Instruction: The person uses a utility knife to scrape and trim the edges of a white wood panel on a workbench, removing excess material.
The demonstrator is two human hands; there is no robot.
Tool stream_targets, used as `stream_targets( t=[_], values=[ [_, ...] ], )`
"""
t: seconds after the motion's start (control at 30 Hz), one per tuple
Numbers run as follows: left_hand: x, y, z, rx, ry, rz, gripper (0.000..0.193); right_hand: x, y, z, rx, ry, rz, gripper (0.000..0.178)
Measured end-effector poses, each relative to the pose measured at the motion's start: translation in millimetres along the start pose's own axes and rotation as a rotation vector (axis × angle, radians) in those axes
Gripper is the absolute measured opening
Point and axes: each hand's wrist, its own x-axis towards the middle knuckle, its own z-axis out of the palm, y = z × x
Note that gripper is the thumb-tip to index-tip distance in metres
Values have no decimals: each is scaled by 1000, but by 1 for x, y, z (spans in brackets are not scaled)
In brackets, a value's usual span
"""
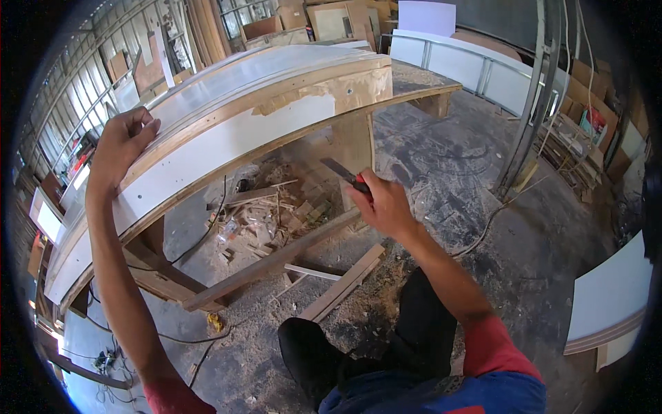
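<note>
Left hand (pixel 124 141) was resting on top of the curved counter (pixel 227 138), right hand (pixel 385 205) gripped a scraper (pixel 345 174) near its front, wood scraps (pixel 269 207) piled underneath.

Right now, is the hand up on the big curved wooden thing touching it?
Touching. The head view shows the left hand lying flat on the top edge of the curved wooden counter, fingers curled over it with no gap.

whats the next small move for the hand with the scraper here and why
Probably bring the right hand up and forward so the scraper blade meets the white face of the curved panel. The blade hangs in the air below the panel's lower edge, touching nothing, while the left hand rests on the panel's top edge.
</note>
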Motion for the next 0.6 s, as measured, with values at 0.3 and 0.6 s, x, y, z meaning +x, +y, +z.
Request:
stream_targets(
  t=[0.3,0.6],
  values=[
    [-4,-5,-8,-26,40,12,30,39,-70,-20,16,253,54,29],
    [-4,-14,-6,23,10,52,31,63,-107,-35,-447,111,90,25]
  ],
)
